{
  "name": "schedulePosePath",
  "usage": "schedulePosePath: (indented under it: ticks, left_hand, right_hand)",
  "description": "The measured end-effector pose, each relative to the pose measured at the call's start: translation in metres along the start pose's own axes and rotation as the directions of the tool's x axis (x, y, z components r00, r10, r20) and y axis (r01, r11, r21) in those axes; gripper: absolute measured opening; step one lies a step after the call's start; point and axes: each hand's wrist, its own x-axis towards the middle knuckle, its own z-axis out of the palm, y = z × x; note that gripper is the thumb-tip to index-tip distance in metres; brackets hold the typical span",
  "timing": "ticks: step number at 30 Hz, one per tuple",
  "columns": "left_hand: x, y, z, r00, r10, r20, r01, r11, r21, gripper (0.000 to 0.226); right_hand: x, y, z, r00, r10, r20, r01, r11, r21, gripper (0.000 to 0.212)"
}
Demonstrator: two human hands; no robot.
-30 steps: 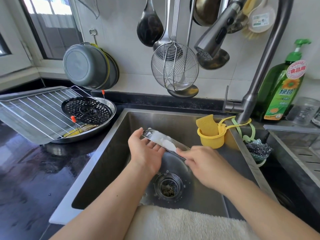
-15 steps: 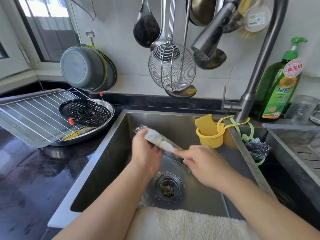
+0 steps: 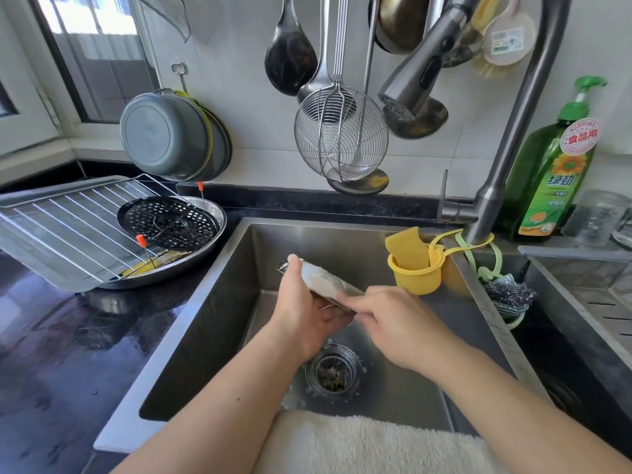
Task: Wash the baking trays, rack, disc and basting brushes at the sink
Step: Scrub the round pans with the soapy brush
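Observation:
Over the sink (image 3: 219, 302) I hold a narrow, soapy metal tray (image 3: 325, 278), tilted down to the right. My left hand (image 3: 304, 313) grips it from below, thumb up at its far left end. My right hand (image 3: 393, 323) pinches its right end. On the counter to the left, a wire rack (image 3: 68, 227) lies on a flat baking tray (image 3: 30, 200). A black perforated disc (image 3: 167, 222) sits in a round steel pan (image 3: 213, 241), with orange-tipped brush handles (image 3: 140, 239) beside it.
The faucet head (image 3: 420, 66) hangs above the basin and the drain strainer (image 3: 333, 371) lies below my hands. A yellow cup with a sponge (image 3: 415, 268), steel wool (image 3: 509, 292) and a green soap bottle (image 3: 550, 172) stand to the right. A towel (image 3: 359, 443) covers the front edge.
My left hand has turned from lying flat under the tray to gripping it, thumb at the far end. The tray has tipped more onto its edge. My right hand has barely moved.

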Motion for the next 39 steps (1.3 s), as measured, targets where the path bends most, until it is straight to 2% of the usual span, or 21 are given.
schedulePosePath:
  ticks: [4,7,10,14,18,21,24,26,29,32,34,36,39]
  left_hand:
    - [0.000,0.003,-0.004,0.999,0.024,-0.043,-0.027,0.997,-0.070,0.082]
    - [0.001,0.007,-0.005,0.997,0.033,-0.070,-0.046,0.982,-0.185,0.077]
    - [0.001,0.008,-0.006,0.993,0.077,-0.087,-0.093,0.976,-0.198,0.074]
    - [-0.001,0.009,-0.005,0.993,0.093,-0.077,-0.112,0.952,-0.285,0.068]
    - [-0.002,0.008,-0.006,0.990,0.109,-0.085,-0.132,0.934,-0.331,0.064]
    - [-0.005,0.008,-0.004,0.989,0.115,-0.093,-0.140,0.925,-0.353,0.060]
    - [-0.007,0.011,-0.003,0.978,0.162,-0.135,-0.204,0.891,-0.405,0.055]
    - [-0.007,0.011,-0.003,0.973,0.178,-0.144,-0.224,0.874,-0.432,0.054]
    - [-0.007,0.008,-0.002,0.977,0.195,-0.085,-0.213,0.892,-0.400,0.050]
    - [-0.003,0.006,-0.001,0.980,0.196,-0.037,-0.198,0.939,-0.282,0.044]
    - [-0.003,0.004,0.000,0.984,0.175,-0.030,-0.177,0.955,-0.240,0.042]
    - [-0.003,0.004,0.000,0.985,0.172,-0.025,-0.173,0.957,-0.232,0.040]
    - [-0.003,0.008,-0.002,0.978,0.192,-0.075,-0.206,0.927,-0.312,0.041]
  right_hand:
    - [0.002,0.021,-0.009,0.987,0.151,-0.055,-0.153,0.988,-0.034,0.048]
    - [-0.004,0.012,-0.010,0.997,0.076,0.002,-0.076,0.997,0.018,0.048]
    - [-0.008,0.001,-0.003,1.000,-0.020,0.009,0.020,0.999,0.029,0.048]
    - [-0.002,0.017,-0.009,0.995,0.091,-0.039,-0.091,0.996,-0.008,0.048]
    - [-0.009,0.003,-0.005,1.000,0.011,0.004,-0.011,1.000,0.006,0.049]
    - [0.000,0.020,-0.009,0.991,0.123,-0.054,-0.122,0.992,0.013,0.048]
    - [-0.008,0.007,-0.004,0.999,0.022,0.026,-0.023,0.999,0.037,0.049]
    - [-0.006,0.006,-0.002,1.000,0.026,-0.008,-0.025,0.999,0.026,0.050]
    - [0.003,0.021,-0.006,0.988,0.132,-0.080,-0.129,0.991,0.041,0.049]
    - [-0.003,0.002,0.000,0.999,0.014,-0.030,-0.012,0.997,0.074,0.050]
    - [0.001,0.001,0.003,0.997,0.024,-0.072,-0.019,0.998,0.063,0.050]
    - [0.007,0.012,0.001,0.986,0.110,-0.127,-0.104,0.993,0.055,0.049]
    - [0.000,0.008,0.003,0.998,0.036,-0.048,-0.033,0.997,0.071,0.049]
